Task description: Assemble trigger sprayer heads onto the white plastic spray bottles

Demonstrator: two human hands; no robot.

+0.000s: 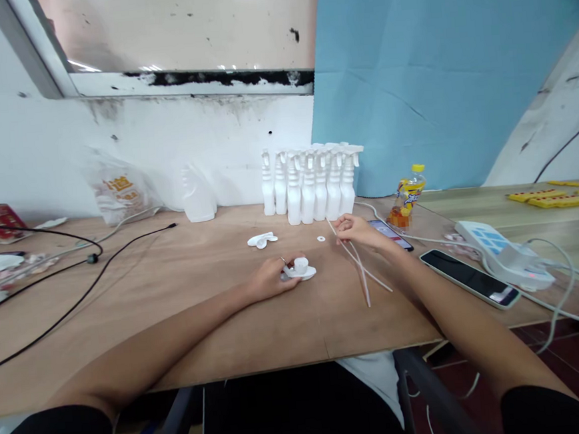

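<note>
My left hand (273,278) is closed around a white spray trigger head (301,267), which lies low over the table with its round collar facing up. Over to the right, my right hand (355,230) pinches a thin white tube (344,243) near its upper end. Two tube ends (366,284) spread on the wood below that hand, crossing each other. Between the hands sits a small white ring washer (321,238). A second white spray head (262,240) rests on the table beyond my left hand. Several white spray bottles (308,189) stand upright in a cluster behind.
A phone (469,278) and a white power strip (505,253) with cables lie at the right. Near the wall stand a drink bottle (408,195), a headless white bottle (198,194) and a plastic bag (121,190). Another phone (392,234) lies behind my right wrist. Black cables (98,272) cross the left side.
</note>
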